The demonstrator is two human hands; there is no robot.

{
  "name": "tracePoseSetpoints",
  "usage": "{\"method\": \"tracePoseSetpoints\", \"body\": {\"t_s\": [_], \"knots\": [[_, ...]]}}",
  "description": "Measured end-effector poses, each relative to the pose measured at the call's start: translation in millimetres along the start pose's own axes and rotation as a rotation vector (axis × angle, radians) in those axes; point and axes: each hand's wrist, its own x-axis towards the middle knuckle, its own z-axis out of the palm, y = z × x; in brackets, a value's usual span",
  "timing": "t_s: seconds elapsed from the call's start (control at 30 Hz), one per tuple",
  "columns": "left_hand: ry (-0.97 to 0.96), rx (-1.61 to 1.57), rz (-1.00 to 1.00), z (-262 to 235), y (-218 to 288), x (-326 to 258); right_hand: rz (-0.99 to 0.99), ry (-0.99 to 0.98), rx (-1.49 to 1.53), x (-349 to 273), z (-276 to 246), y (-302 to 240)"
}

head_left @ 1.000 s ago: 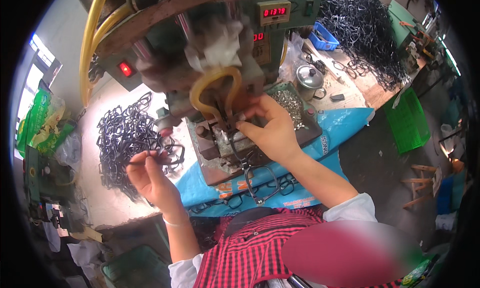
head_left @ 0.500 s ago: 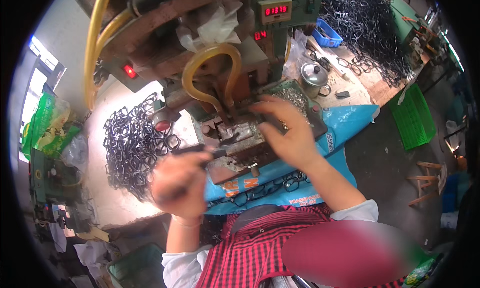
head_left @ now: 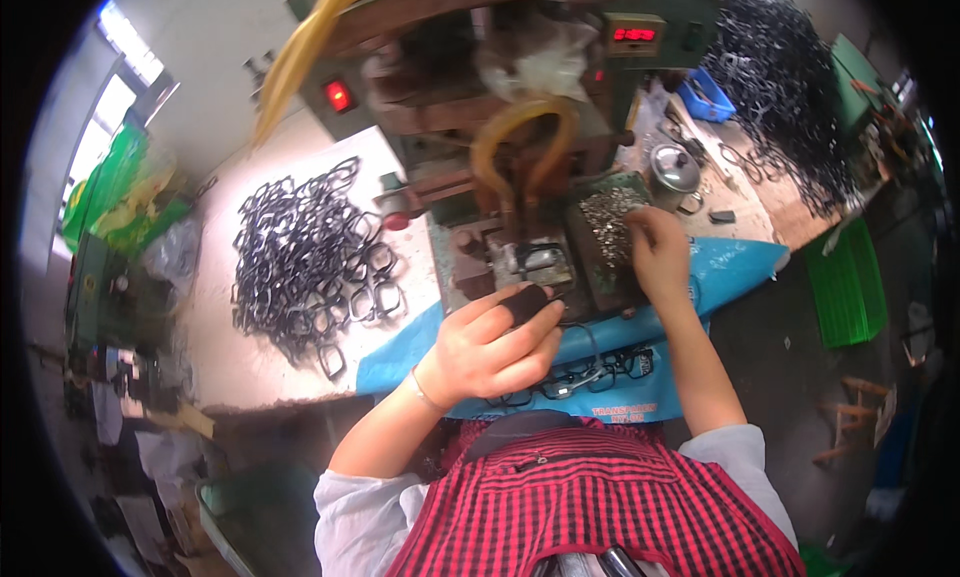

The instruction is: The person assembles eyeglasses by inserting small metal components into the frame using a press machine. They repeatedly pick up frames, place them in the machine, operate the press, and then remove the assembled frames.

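while an eyeglass frame (head_left: pixel 541 249) is resting under the machine (head_left: pixel 425 87) in the head view, the left hand (head_left: pixel 497 347) is staying bent-fingered just below it, the right hand (head_left: pixel 661 260) hovering curled beside metal bits (head_left: pixel 606 218); their grips cannot be told.

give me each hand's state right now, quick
Left hand: curled around a dark piece; grip cannot be told.
Right hand: part-curled at the metal bits; whether holding any cannot be told.
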Motion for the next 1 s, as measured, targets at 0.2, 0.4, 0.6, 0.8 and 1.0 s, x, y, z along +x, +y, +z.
{"method": "tracePoseSetpoints", "body": {"t_s": [0.2,0.4,0.6,0.8,1.0], "knots": [[0.062,-0.136,-0.304,0,27,-13,0.121,-0.04,0.191,-12,-2,-14],[0.389,0.379,-0.842,-41,-2,-65,0.222,-0.032,0.205,-34,-21,-5],[-0.207,0.551,-1.309,-36,-122,-134,0.141,-0.033,0.195,-24,-9,-30],[-0.315,0.667,-1.595,19,-139,-170,0.28,-0.014,0.236,-32,-17,-31],[0.591,-0.437,-1.695,-16,-98,-159,0.18,0.086,0.018,-57,-61,-4]]}}
